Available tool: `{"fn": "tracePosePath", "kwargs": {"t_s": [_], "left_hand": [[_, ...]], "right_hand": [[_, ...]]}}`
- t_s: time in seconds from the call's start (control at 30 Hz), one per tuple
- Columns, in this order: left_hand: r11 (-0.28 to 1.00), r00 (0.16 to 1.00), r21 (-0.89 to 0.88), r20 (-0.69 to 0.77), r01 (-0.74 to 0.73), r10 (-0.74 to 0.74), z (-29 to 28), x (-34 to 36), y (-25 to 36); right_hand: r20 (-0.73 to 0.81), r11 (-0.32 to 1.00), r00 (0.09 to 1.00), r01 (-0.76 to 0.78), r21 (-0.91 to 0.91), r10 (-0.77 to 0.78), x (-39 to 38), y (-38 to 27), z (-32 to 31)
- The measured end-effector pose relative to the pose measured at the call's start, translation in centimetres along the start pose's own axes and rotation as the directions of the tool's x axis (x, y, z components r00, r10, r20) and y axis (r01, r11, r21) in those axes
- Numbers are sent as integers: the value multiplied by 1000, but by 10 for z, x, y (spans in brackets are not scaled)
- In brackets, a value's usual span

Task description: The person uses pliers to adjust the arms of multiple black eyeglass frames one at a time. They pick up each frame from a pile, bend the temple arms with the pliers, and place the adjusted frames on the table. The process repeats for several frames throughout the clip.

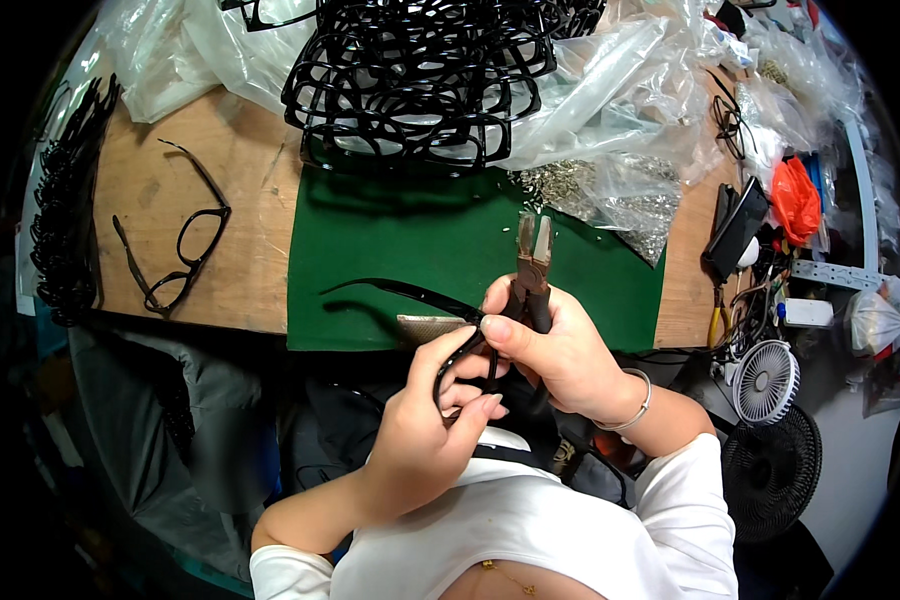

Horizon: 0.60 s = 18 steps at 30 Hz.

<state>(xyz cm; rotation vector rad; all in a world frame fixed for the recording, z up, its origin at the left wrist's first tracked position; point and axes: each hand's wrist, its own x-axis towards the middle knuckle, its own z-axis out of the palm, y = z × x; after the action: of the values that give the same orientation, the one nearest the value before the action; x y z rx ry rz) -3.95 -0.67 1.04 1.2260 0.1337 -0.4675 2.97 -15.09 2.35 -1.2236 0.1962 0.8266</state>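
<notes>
My left hand (428,420) is closed around the front of a black glasses frame (410,293), close to my body at the table's edge. One temple of that frame stretches out to the left over a green mat (370,235). In my right hand (570,355) are pliers (532,262) with dark handles, their jaws pointing away from me and a little apart. The right thumb and forefinger also pinch the frame near the temple's hinge. Just behind the frame, a flat grey metal piece (432,327) juts from the table edge. My fingers hide the hinge itself.
A large pile of black frames (400,90) stands at the back of the mat. Tiny metal parts (580,190) spill from a clear bag. One pair of glasses (198,238) lies on the left; stacked black pieces (65,210) line the far left. A phone (740,228) and fans (766,382) are right.
</notes>
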Motion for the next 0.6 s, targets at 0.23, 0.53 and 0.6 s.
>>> {"fn": "tracePosePath", "kwargs": {"t_s": [0.23, 0.53, 0.6], "left_hand": [[936, 987, -316, 94, 156, -132, -12, -3, 25], [954, 982, -263, 157, 145, -106, -20, -9, 21], [953, 974, -240, 171, 185, -146, -25, -11, 26]], "right_hand": [[189, 985, 979, -100, 143, 72, 1, 1, -7], [132, 994, 990, -32, -109, 46, -3, -11, -4], [161, 877, 983, 150, -457, -85, -8, -3, -22]]}}
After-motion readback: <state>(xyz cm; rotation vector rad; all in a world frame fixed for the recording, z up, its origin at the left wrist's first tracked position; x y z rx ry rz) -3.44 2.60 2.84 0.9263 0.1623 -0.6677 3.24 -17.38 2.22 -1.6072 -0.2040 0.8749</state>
